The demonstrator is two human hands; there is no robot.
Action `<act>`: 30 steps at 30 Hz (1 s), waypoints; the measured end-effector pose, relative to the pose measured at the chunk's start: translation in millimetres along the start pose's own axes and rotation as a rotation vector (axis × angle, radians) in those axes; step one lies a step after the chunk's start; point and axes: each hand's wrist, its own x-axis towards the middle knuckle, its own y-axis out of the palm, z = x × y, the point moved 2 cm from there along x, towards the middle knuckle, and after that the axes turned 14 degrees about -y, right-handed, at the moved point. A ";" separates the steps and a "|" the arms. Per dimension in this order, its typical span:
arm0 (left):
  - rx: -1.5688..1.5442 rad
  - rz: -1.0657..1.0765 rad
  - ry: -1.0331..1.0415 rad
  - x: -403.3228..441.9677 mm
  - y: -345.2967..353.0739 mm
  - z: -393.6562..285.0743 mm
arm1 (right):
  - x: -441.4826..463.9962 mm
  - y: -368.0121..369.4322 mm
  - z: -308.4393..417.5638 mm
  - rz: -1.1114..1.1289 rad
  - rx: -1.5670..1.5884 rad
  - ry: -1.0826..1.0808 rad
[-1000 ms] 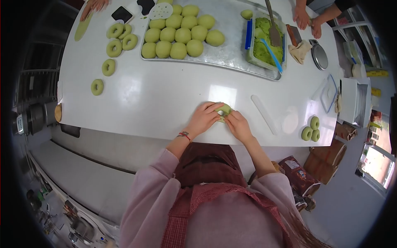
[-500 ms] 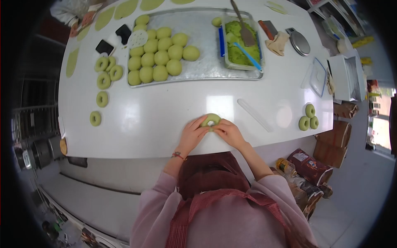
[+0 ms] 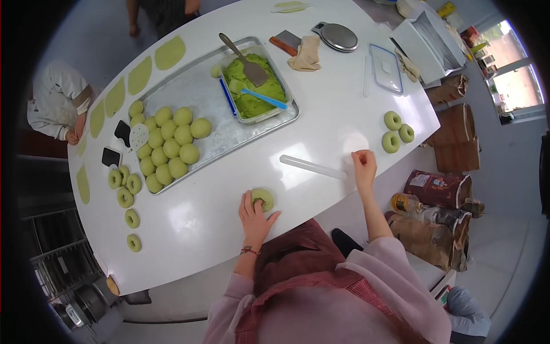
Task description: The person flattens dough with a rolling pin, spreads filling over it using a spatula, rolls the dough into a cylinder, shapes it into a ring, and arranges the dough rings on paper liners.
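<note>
Rests the left hand [image 3: 256, 223] on a soft, matte green dough ring [image 3: 265, 194] near the front edge of a glossy white table [image 3: 206, 229], with fingers laid over the ring's left part and thumb stretched out apart. Holds the right hand [image 3: 365, 169] well off to the right, with fingertips drawn together beside a pale round patch [image 3: 355, 141]; cannot tell whether pinching anything. Has between the hands a smooth, translucent stick [image 3: 312, 167], straight and slim, lying aslant on the tabletop.

Faces, farther in, a dull metal tray [image 3: 229, 135] bearing more than 12 smooth, round dough balls [image 3: 183, 135] and a clear plastic tub [image 3: 268, 115] of rough, bright green paste [image 3: 272, 80], with a brown spatula [image 3: 255, 73] and a blue utensil [image 3: 263, 98] laid on top. Has 6 more dough rings [image 3: 136, 220] to the left of the tray and 3 clustered rings [image 3: 387, 120] toward the table's right end.

Has flattened, rounded dough sheets [image 3: 170, 53] along the far-left edge, near a co-worker's hands [image 3: 73, 136]. Has, beyond the tub, a crumpled beige cloth [image 3: 306, 53], a flat-bladed scraper [image 3: 286, 43] and a round-topped scale [image 3: 338, 36].
</note>
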 end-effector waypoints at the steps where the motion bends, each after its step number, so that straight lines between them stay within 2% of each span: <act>1: 0.046 -0.018 -0.009 3.2 11.3 2.3 | 10.5 -9.2 -12.4 -0.049 -0.120 0.002; 2: 0.092 -0.040 -0.018 7.7 17.9 2.8 | 11.8 -10.0 -25.3 -0.055 -0.116 0.001; 4: 0.114 -0.039 -0.022 10.8 9.3 7.7 | 5.1 3.8 -55.9 0.164 -0.134 -0.099; 6: 0.140 -0.059 -0.025 24.5 -6.6 7.8 | 6.8 7.9 -69.8 0.118 -0.122 -0.163; 8: -0.724 -0.032 -0.524 31.1 -26.8 19.3 | 8.1 7.5 -72.5 0.080 0.078 0.069; 9: -0.879 0.024 -0.695 29.7 -29.7 36.0 | 13.7 4.8 -69.5 0.094 0.174 0.149; 10: -0.877 0.012 -0.688 31.7 -35.9 43.3 | 14.0 7.9 -62.9 0.093 0.185 0.142; 12: -1.449 -0.041 -0.911 24.6 -47.7 46.5 | 5.7 12.1 -10.0 0.032 0.263 0.119; 14: -1.479 -0.053 -0.927 7.9 -45.1 60.1 | -33.6 43.6 62.8 0.187 0.362 -0.089; 16: -1.614 -0.035 -0.884 -2.1 -42.4 64.0 | -78.0 79.6 110.4 0.446 0.564 -0.123; 17: -1.669 -0.023 -0.887 -7.9 -41.6 62.8 | -92.0 95.5 108.6 0.470 0.577 -0.116; 19: -1.739 -0.004 -0.949 -19.0 -44.3 55.9 | -118.9 125.1 95.9 0.571 0.599 0.285; 20: -1.793 0.034 -0.898 -27.6 -36.0 66.7 | -116.6 120.9 100.8 0.575 0.174 -0.064; 22: -1.756 0.020 -0.963 -36.5 -36.6 62.1 | -111.7 109.2 110.4 0.428 -0.123 -0.426; 24: -1.732 0.058 -1.014 -39.8 -29.8 56.7 | -111.7 97.8 121.0 0.478 -0.148 -0.375; 26: -1.755 0.183 -1.002 -44.0 -18.6 48.0 | -121.7 82.2 135.2 0.396 0.078 -0.352; 27: -1.724 0.243 -1.066 -40.5 -18.3 30.4 | -131.2 78.1 142.9 0.616 0.333 -0.111; 29: -1.699 0.488 -0.956 -40.7 -2.1 9.4 | -146.5 73.4 161.9 0.776 0.686 0.241; 30: -1.637 0.498 -0.930 -38.3 2.3 -4.7 | -145.6 69.3 163.8 0.672 0.613 0.121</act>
